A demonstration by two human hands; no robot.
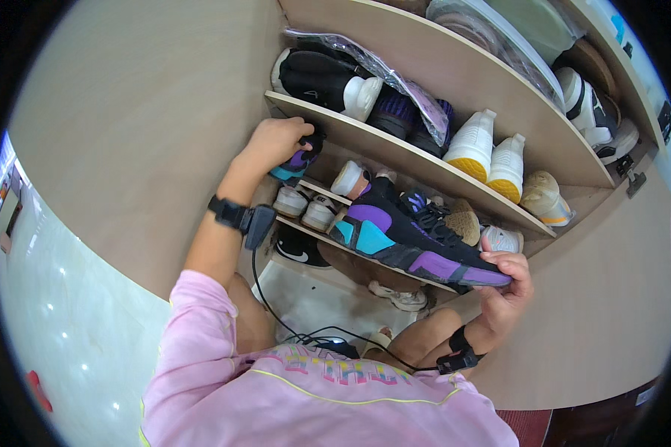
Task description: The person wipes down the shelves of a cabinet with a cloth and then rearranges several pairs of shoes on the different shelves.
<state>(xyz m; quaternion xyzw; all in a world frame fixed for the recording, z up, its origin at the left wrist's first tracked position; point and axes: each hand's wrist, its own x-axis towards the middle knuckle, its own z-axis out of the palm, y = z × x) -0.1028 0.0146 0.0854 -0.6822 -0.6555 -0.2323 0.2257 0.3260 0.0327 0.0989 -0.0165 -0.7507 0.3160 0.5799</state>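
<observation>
My right hand (506, 282) grips the toe of a black sneaker (425, 234) with purple and turquoise sole parts. The sneaker is tilted, its heel towards the left, in front of the cabinet's lower shelves. At the left end of the middle compartment, my left hand (282, 142) is closed around a second black, purple and turquoise sneaker (299, 162), partly hidden by the fingers. Beneath that sneaker, a pair of white sneakers (306, 207) stands on a lower shelf. A white and tan shoe (349, 179) lies between the two dark sneakers.
The upper shelf board (425, 148) carries black-and-white shoes (330, 84), white sneakers with yellow soles (489, 153) and a cream shoe (547, 198). Black shoes (302, 248) lie at the bottom left, a white shoe (402, 296) at the bottom. Cabinet doors (598, 279) stand open either side; a cable (268, 307) links the wrist devices.
</observation>
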